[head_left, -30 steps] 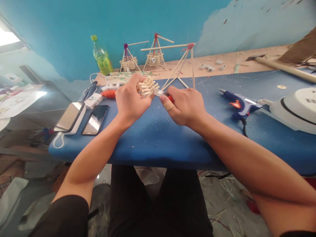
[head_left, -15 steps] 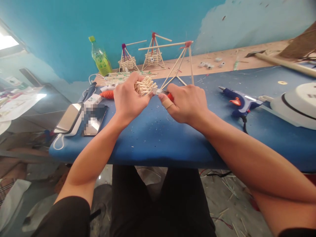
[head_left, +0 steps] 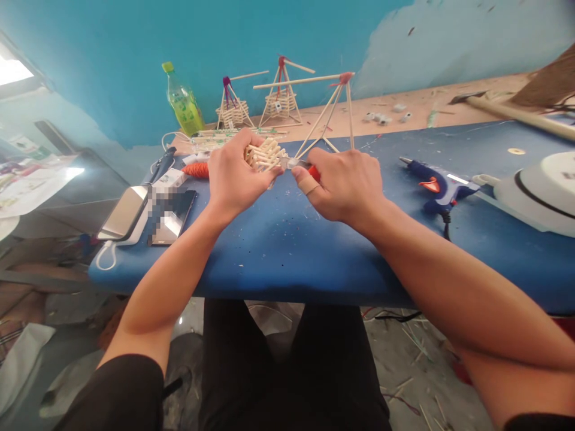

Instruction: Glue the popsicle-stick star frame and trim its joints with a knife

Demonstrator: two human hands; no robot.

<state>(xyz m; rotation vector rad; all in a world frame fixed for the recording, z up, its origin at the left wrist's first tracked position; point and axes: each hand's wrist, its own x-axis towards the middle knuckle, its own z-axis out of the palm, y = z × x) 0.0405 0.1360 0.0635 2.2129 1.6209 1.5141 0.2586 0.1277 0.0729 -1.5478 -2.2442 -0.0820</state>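
Note:
My left hand (head_left: 231,176) is closed around a small stacked structure of wooden sticks (head_left: 266,154), whose stick ends point toward the right. My right hand (head_left: 344,182) grips a knife with a red-orange handle (head_left: 314,173), the thumb pressed along it. The knife's metal blade (head_left: 291,162) lies at the stick ends near my left thumb; whether it touches them I cannot tell. Just behind the hands, a stick tripod frame (head_left: 348,111) with a red-wrapped top stands on the blue table mat (head_left: 287,251).
Two stick frames, one purple-topped (head_left: 226,81) and one red-topped (head_left: 281,61), stand by the wall near a green-capped bottle (head_left: 185,102). Phones (head_left: 123,215) and an orange thread spool (head_left: 196,170) lie left. A blue glue gun (head_left: 438,185), a hammer (head_left: 516,114) and a white device (head_left: 543,191) occupy the right.
My right hand and the knife have shifted slightly to the right. My left hand keeps its hold on the stick structure, which has barely moved.

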